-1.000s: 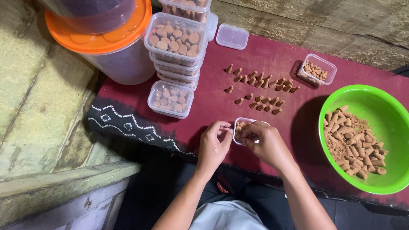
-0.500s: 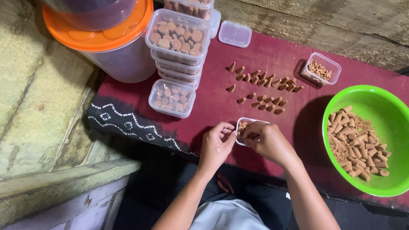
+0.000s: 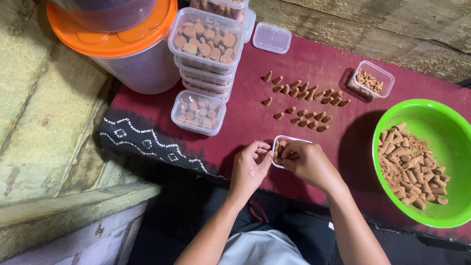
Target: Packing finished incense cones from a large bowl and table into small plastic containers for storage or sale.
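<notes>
I see a small clear container [image 3: 283,147] near the front edge of the dark red cloth [image 3: 314,59], partly filled with brown cone-shaped pieces and half hidden by the fingers over it. My left hand [image 3: 250,169] steadies its left side, fingers curled against the rim. My right hand [image 3: 306,162] covers the right part, fingertips pinched down inside among the cones — whether it actually grips one I cannot tell.

Just beyond the container, loose cones [image 3: 306,100] lie in two rough rows on the cloth. To the right sits a green bowl [image 3: 417,115] holding a heap of cones and some crumbled powder. Past the rows, another open clear container [image 3: 370,79] holds a few cones.

To the left a lidded box of cones [image 3: 198,112] lies flat, and behind it stands a stack of filled boxes [image 3: 206,46]. A loose clear lid [image 3: 271,38] lies at the back, and a large tub with an orange lid [image 3: 117,44] stands at the far left corner.
</notes>
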